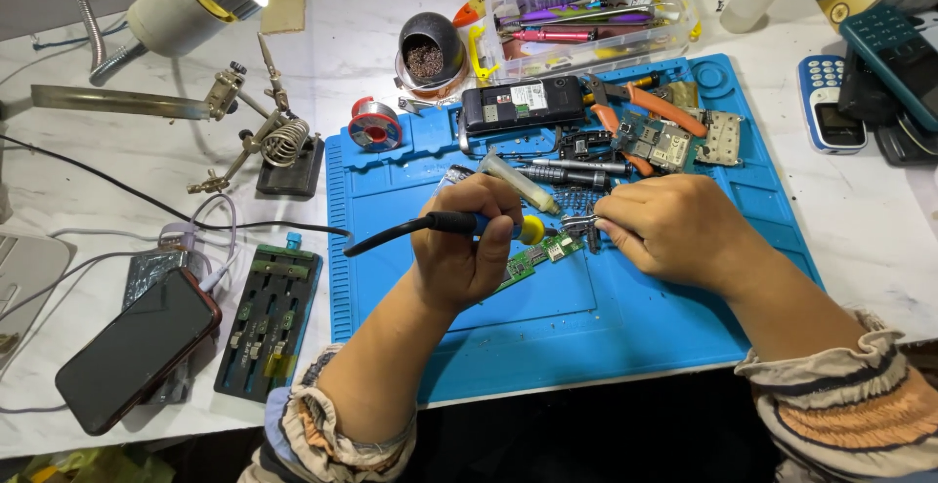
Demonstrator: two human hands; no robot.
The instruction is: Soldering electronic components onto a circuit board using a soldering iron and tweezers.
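Black rubber handle of the soldering iron [445, 224] sits in my left hand [464, 249], grip wrapped tight around it, the yellow collar and tip end pointing right toward the work. My right hand [664, 224] has its grip pressed together on the metal tweezers [578, 222], whose points come down at the same spot.

The small green circuit board [535, 258] lies flat on the blue silicone mat [586, 327], just under and between both hands. Part of it is hidden by my left fingers. It looks thin, bare and light, with small metal parts on its right end; I cannot tell which part the tweezers hold.

Risks, as I judge them:
1. The board is not clamped. A push from the tip could slide it on the mat and smear a joint.
2. The iron's black cable [176, 205] trails left across the white surface [117, 180]; a snag would jerk the tip.
3. My right fingertips are close to the hot end; a slip means a burn.
4. A syringe [518, 185] lies touching my left knuckles and loose tools crowd just beyond, near the orange-handled pliers [655, 107]. A wide hand movement could knock them onto the board.
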